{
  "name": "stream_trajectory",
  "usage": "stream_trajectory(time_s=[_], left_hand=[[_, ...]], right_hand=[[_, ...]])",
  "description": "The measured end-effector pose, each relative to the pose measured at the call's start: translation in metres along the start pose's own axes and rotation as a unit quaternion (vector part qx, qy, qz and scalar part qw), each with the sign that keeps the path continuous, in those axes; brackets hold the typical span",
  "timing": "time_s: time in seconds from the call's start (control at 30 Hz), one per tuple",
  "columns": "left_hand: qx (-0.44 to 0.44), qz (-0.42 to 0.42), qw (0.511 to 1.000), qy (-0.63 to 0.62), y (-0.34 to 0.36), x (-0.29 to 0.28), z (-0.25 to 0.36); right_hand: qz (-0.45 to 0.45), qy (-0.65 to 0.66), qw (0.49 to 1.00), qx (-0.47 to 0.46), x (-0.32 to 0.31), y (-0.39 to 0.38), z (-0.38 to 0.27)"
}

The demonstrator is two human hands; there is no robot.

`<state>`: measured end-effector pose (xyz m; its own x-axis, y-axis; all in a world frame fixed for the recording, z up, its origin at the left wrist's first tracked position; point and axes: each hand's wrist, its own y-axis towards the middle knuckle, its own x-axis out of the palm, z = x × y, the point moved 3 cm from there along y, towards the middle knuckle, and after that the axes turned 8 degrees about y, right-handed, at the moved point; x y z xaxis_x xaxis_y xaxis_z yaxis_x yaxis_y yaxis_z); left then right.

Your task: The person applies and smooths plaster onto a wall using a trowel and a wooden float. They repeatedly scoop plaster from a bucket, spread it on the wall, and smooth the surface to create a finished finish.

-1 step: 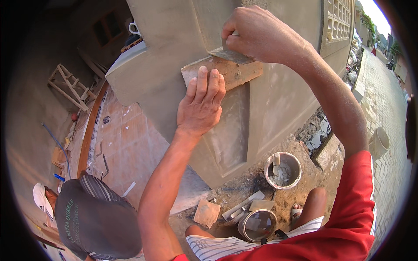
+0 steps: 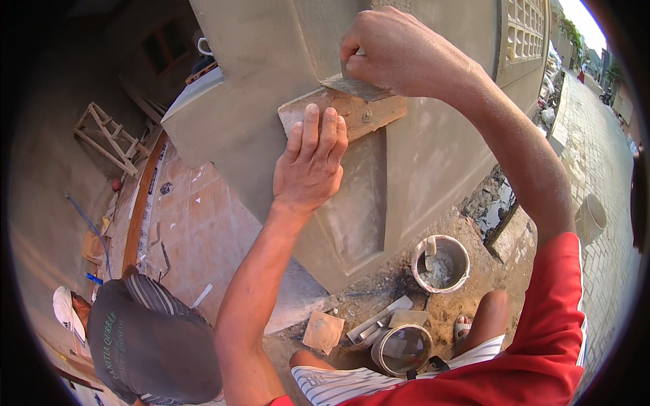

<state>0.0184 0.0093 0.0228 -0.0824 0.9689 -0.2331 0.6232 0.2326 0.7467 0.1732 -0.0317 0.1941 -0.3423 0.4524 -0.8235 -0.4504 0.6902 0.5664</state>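
A wooden board (image 2: pixel 365 116) lies against a grey plastered wall corner, above a recessed panel. My left hand (image 2: pixel 308 162) holds the board there, its fingers laid out over the board's left part; the thumb is hidden. My right hand (image 2: pixel 399 51) is closed round the handle of a trowel, most of it hidden by the fist. The flat grey trowel blade (image 2: pixel 355 86) rests along the board's upper edge, touching the plaster.
Below stand a bucket of grey mix (image 2: pixel 443 267) and a bucket of water (image 2: pixel 403 348), beside flat metal tools (image 2: pixel 380 319) and a square tile (image 2: pixel 323 331). Another person (image 2: pixel 156 338) is close at lower left. A wooden trestle (image 2: pixel 112 139) stands farther back.
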Motion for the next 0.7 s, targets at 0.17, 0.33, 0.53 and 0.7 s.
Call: stream_trajectory(time_s=[0.17,0.33,0.53,0.7], left_hand=[[0.000,-0.005,1.000,0.000,0.000,0.000,0.000],[0.004,0.001,1.000,0.007,0.001,-0.002,0.001],[0.002,0.010,1.000,0.007,0.004,-0.003,0.001],[0.002,0.008,1.000,0.007,0.002,-0.003,0.001]], right_hand=[[-0.095,0.083,0.985,0.116,-0.046,-0.019,-0.018],[0.001,0.151,0.955,0.254,-0.052,-0.025,-0.019],[-0.007,0.148,0.986,0.081,-0.029,-0.019,0.019],[0.011,0.198,0.976,0.086,-0.018,-0.012,0.011]])
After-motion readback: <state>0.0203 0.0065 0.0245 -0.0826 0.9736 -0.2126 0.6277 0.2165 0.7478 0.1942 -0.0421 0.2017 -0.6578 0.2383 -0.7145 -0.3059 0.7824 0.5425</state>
